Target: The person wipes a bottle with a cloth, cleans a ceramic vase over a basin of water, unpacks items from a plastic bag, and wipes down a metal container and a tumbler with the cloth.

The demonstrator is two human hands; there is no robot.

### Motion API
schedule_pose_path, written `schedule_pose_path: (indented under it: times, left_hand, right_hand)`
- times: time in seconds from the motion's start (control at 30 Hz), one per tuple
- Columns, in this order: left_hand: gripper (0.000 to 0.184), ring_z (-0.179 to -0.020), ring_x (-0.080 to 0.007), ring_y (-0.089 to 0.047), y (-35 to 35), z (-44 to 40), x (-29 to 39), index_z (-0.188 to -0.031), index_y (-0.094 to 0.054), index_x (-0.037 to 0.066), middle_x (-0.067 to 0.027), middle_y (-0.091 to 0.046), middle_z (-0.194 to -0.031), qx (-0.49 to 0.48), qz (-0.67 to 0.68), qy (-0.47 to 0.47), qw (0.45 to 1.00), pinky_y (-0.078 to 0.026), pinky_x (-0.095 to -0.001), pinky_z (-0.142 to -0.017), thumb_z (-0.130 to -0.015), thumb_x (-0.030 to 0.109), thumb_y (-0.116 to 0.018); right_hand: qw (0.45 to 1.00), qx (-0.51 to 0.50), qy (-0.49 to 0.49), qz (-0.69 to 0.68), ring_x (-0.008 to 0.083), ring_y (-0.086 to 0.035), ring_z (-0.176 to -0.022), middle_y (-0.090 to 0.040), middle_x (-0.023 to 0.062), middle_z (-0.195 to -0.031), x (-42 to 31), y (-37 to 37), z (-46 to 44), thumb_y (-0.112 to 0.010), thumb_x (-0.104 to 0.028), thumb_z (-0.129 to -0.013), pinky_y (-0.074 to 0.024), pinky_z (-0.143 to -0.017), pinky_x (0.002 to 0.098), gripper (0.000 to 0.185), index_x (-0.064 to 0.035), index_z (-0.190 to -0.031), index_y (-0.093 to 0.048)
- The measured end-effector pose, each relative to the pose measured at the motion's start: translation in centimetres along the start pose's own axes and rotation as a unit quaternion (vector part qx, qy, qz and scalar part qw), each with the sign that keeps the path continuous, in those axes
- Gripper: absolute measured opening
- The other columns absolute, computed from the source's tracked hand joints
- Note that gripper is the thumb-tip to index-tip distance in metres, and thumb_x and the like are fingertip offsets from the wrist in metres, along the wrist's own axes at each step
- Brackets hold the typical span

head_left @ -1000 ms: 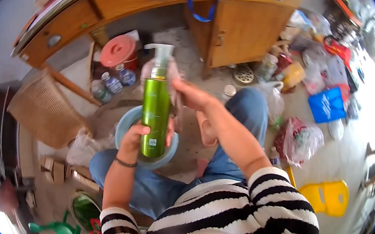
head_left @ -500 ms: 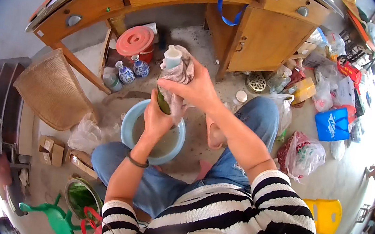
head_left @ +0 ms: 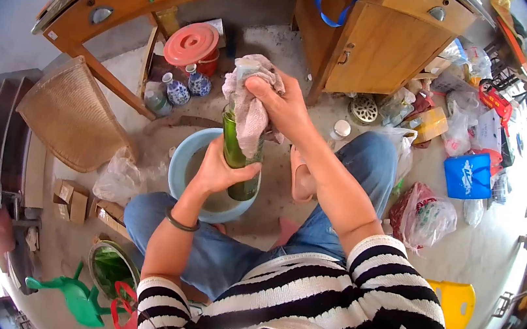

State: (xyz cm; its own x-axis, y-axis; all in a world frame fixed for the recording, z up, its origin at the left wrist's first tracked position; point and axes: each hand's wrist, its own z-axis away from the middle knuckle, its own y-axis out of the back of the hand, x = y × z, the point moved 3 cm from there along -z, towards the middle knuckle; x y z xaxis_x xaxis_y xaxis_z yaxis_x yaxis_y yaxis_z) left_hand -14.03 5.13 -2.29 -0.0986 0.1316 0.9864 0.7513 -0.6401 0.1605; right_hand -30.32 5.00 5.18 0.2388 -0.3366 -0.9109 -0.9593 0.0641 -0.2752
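Observation:
My left hand [head_left: 220, 169] is wrapped round the lower part of a green glass bottle [head_left: 232, 138], tilted over a light blue basin [head_left: 178, 174] of cloudy water. With my right hand [head_left: 284, 104] I grip a pinkish-grey cloth [head_left: 254, 107] that covers the bottle's upper end. The cloth hangs down along the bottle's right side, and the bottle's top is hidden beneath it.
Two blue-and-white vases [head_left: 177, 90] stand by a red lidded bucket [head_left: 192, 47] under the wooden desk [head_left: 382, 54]. A wicker piece [head_left: 72, 118] leans at left. Plastic bags [head_left: 425, 217] and a blue bag [head_left: 466, 175] lie at right.
The cloth now covers the bottle's pale top, which showed before. More of the green glass is visible, and my left hand sits slightly lower on it.

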Motion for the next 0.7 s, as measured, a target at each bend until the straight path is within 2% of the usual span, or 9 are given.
schedule_pose_path:
  times: [0.03,0.1,0.2,0.33,0.37,0.43,0.53,0.67,0.7]
  left_hand:
    - [0.054,-0.088,-0.0133,-0.062,0.3,0.2,0.4,-0.112,-0.057,-0.003,-0.0057,-0.066,-0.096,-0.01,0.009,0.01,1.0,-0.052,-0.0315,-0.08,-0.068,0.017,-0.083]
    - [0.052,-0.086,-0.015,-0.063,0.6,0.4,0.2,-0.111,-0.057,-0.002,-0.0074,-0.066,-0.096,-0.068,0.053,0.015,0.996,-0.052,-0.032,-0.079,-0.07,0.017,-0.082]
    - [0.049,-0.085,-0.0177,-0.065,-0.2,1.0,1.1,-0.111,-0.057,-0.001,-0.0094,-0.067,-0.095,-0.18,0.211,0.031,0.96,-0.053,-0.0328,-0.077,-0.072,0.017,-0.081]
    - [0.047,-0.082,-0.0215,-0.066,-0.6,1.7,1.1,-0.112,-0.058,0.0,-0.0117,-0.067,-0.094,-0.262,0.336,0.071,0.902,-0.053,-0.0346,-0.075,-0.074,0.018,-0.079]
    - [0.049,-0.083,-0.0207,-0.066,-0.5,1.8,0.8,-0.112,-0.058,0.0,-0.0116,-0.067,-0.095,-0.247,0.3,0.073,0.918,-0.053,-0.0344,-0.076,-0.073,0.018,-0.08]
    - [0.052,-0.085,-0.0193,-0.065,-0.2,1.6,0.4,-0.113,-0.058,0.0,-0.0112,-0.067,-0.097,-0.217,0.226,0.071,0.947,-0.053,-0.0339,-0.077,-0.071,0.019,-0.082]
    - [0.055,-0.088,-0.0154,-0.063,0.4,1.2,0.4,-0.115,-0.057,-0.001,-0.0092,-0.067,-0.1,-0.053,-0.058,-0.032,0.996,-0.051,-0.0324,-0.08,-0.07,0.019,-0.083]
    - [0.052,-0.089,-0.0152,-0.062,1.1,1.1,0.7,-0.113,-0.061,-0.002,-0.0056,-0.067,-0.1,0.047,0.038,0.063,0.996,-0.051,-0.0322,-0.082,-0.069,0.016,-0.082]
    - [0.053,-0.088,-0.0186,-0.065,1.7,0.8,0.7,-0.112,-0.061,-0.003,-0.0089,-0.069,-0.099,0.082,-0.011,0.053,0.995,-0.052,-0.0324,-0.081,-0.068,0.019,-0.082]
  right_hand:
    - [1.0,0.002,-0.01,0.0,0.0089,-0.06,-0.087,-0.067,0.0031,-0.098,0.6,0.1,0.4,-0.066,-0.032,-0.094,-0.0501,-0.076,0.0265,0.038,0.0007,-0.114,-0.063]
    - [1.0,0.008,-0.026,0.0,0.009,-0.061,-0.088,-0.067,0.0033,-0.099,1.9,0.9,1.3,-0.065,-0.035,-0.095,-0.05,-0.077,0.0264,0.041,0.0001,-0.116,-0.062]
    - [0.983,-0.001,-0.154,-0.102,0.0082,-0.059,-0.092,-0.066,0.004,-0.105,3.4,1.9,3.2,-0.062,-0.04,-0.096,-0.0494,-0.08,0.0263,0.044,-0.0008,-0.116,-0.063]
    - [0.974,-0.016,-0.157,-0.161,0.0079,-0.058,-0.092,-0.066,0.0018,-0.106,5.6,1.9,4.3,-0.061,-0.041,-0.096,-0.0493,-0.08,0.0253,0.046,-0.0012,-0.118,-0.063]
    - [0.99,-0.027,-0.107,-0.082,0.0079,-0.057,-0.093,-0.064,0.0001,-0.104,5.8,2.4,4.5,-0.061,-0.037,-0.096,-0.0481,-0.079,0.0247,0.043,-0.0007,-0.12,-0.062]
    - [0.977,-0.01,-0.177,-0.118,0.0139,-0.059,-0.105,-0.062,0.0062,-0.116,7.4,2.9,5.0,-0.055,-0.032,-0.098,-0.0482,-0.091,0.0303,0.041,-0.0021,-0.126,-0.056]
    - [0.975,0.032,-0.174,-0.138,0.017,-0.061,-0.103,-0.062,0.006,-0.115,7.6,2.4,5.6,-0.054,-0.023,-0.098,-0.0489,-0.093,0.0316,0.037,-0.0057,-0.131,-0.052]
    - [0.98,0.124,-0.14,0.072,0.0233,-0.061,-0.097,-0.061,0.008,-0.11,3.0,0.5,8.2,-0.053,-0.02,-0.097,-0.0481,-0.089,0.0331,0.033,-0.0032,-0.126,-0.056]
    - [0.974,0.099,-0.023,0.202,0.0273,-0.062,-0.098,-0.061,0.0104,-0.11,2.8,0.5,7.9,-0.056,-0.021,-0.096,-0.0488,-0.086,0.0351,0.033,-0.0016,-0.123,-0.058]
